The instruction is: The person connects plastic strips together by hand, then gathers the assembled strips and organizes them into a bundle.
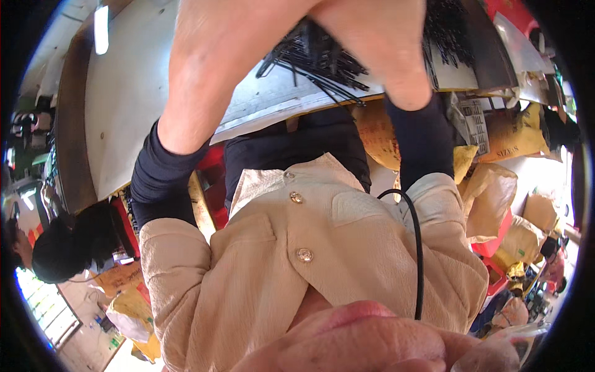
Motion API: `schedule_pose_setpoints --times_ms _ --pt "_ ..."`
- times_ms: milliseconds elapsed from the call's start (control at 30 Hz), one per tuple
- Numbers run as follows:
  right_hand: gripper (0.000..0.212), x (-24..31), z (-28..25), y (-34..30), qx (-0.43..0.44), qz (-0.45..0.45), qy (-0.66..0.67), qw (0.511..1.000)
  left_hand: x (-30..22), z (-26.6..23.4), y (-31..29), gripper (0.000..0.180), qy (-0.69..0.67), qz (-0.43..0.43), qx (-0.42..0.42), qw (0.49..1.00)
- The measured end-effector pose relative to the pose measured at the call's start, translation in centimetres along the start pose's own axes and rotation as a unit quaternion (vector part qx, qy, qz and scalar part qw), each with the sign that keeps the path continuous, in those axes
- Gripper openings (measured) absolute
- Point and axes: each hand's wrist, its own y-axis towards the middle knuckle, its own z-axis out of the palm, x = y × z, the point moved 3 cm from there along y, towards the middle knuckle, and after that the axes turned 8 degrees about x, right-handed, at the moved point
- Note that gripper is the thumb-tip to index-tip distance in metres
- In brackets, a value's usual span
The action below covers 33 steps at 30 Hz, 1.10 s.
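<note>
My left hand [232,40] and my right hand [384,46] are raised close together at the top of the view, over a pale-topped table [127,93]. The upper edge cuts off the fingers of both, so neither their grip nor anything in them shows. Below and between the hands lies a loose pile of thin black strips [316,56], some of their ends sticking out past the table's near edge. A second heap of thin black strips [447,34] lies to the right of my right hand.
Dark raised borders [74,124] run along the table's sides. Brown and yellow sacks [489,189] stand at the right, near a red container [496,276]. At the left is another person's dark-haired head [59,254]. A black cable [418,248] hangs across my jacket.
</note>
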Motion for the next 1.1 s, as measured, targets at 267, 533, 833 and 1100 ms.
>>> schedule_pose_setpoints --times_ms 267,533,833,1100 --pt "0.043 1.8 11.1 -0.5 0.126 0.063 0.111 0.984 0.1 -7.2 -8.4 0.047 0.190 -0.049 -0.267 0.944" --pt "0.047 -1.1 17.3 -3.2 0.128 0.068 0.128 0.981 3.8 -11.0 -11.4 0.066 0.154 -0.043 -0.328 0.931" --pt "0.063 -2.7 17.0 -4.2 0.118 0.094 0.103 0.983 5.9 -11.6 -11.3 0.075 0.238 -0.024 -0.330 0.913" --pt "0.063 -1.0 15.2 -3.1 0.117 0.054 0.042 0.991 2.4 -8.8 -9.2 0.089 0.166 0.036 -0.230 0.958"
